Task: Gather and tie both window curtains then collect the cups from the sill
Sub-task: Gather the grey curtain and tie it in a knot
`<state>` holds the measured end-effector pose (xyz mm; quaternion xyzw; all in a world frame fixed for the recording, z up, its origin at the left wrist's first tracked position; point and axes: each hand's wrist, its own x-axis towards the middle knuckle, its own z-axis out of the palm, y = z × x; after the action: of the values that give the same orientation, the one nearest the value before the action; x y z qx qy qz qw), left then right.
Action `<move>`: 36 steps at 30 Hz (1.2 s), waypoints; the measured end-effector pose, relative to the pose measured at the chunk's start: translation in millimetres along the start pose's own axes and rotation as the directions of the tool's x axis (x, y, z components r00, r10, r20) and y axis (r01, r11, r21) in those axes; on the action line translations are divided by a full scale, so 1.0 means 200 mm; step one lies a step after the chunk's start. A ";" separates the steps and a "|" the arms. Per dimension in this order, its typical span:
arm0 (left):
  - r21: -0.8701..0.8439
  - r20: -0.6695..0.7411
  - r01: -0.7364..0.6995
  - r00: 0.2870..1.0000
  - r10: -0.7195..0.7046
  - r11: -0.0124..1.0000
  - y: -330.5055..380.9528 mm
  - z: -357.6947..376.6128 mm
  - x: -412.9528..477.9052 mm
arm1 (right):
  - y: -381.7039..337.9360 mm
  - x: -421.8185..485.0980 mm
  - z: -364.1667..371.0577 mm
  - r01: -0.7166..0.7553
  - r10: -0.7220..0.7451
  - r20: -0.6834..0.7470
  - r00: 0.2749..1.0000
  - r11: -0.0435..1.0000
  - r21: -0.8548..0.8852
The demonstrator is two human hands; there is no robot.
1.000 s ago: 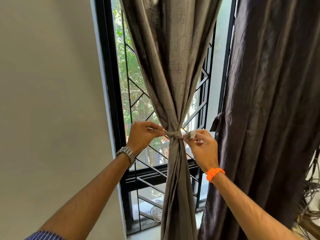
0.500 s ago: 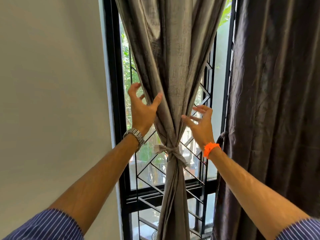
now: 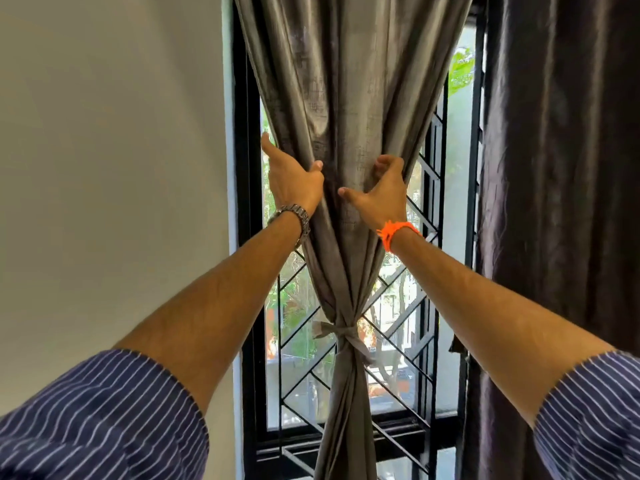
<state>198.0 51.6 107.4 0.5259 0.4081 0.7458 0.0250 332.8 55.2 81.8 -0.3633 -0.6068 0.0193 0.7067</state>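
Curtains at a barred window stand half finished: the grey curtain [image 3: 346,98] on the left hangs gathered into a narrow waist and bound by a tie [image 3: 341,336] knotted low on the bundle, in front of the black window grille [image 3: 408,306]. Above the knot, a person's left hand [image 3: 294,183] curls around the left edge of the fabric, thumb pressed to the front and fingers wrapped behind, while the right hand [image 3: 384,194] hooks its fingers over the right edge with the thumb splayed loose across the cloth; both appear to be dressing the folds rather than tying. The dark curtain [image 3: 561,168] at right hangs loose and full, with no tie around it, so by this view the second gathering is not yet done. A watch [image 3: 294,216] sits on the left wrist, an orange band [image 3: 394,233] on the right. No cups and no containers of any kind are visible; the sill lies below the frame, so the collecting step cannot be judged.
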 end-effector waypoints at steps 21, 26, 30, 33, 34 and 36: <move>0.146 0.124 -0.171 0.980 0.153 0.974 0.23 0.13 0.02 | -0.14 -0.12 0.12 0.168 -0.128 0.129 0.983 0.911 -0.376; 0.380 0.222 -0.250 0.959 0.175 0.890 0.18 0.09 0.02 | -0.15 -0.14 -0.03 0.297 -0.313 0.051 0.948 0.819 -0.491; 0.367 0.242 -0.253 0.955 0.171 0.895 0.18 0.09 0.00 | -0.09 -0.07 -0.10 0.134 -0.205 -0.135 0.969 0.904 -0.407; 0.358 0.264 -0.259 0.950 0.169 0.897 0.17 0.09 0.02 | -0.09 0.00 -0.12 -0.053 -0.012 -0.250 0.968 0.966 -0.253; 0.350 0.265 -0.258 0.949 0.170 0.901 0.16 0.09 0.02 | -0.09 0.02 -0.12 -0.118 0.063 -0.254 0.965 0.971 -0.207; 0.332 0.269 -0.255 0.948 0.168 0.908 0.15 0.10 0.02 | -0.10 0.06 -0.12 -0.221 0.186 -0.218 0.958 0.964 -0.149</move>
<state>223.3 44.5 133.0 0.6471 0.4728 0.5886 -0.1059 348.3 34.6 101.9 -0.4836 -0.4905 0.0026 0.7249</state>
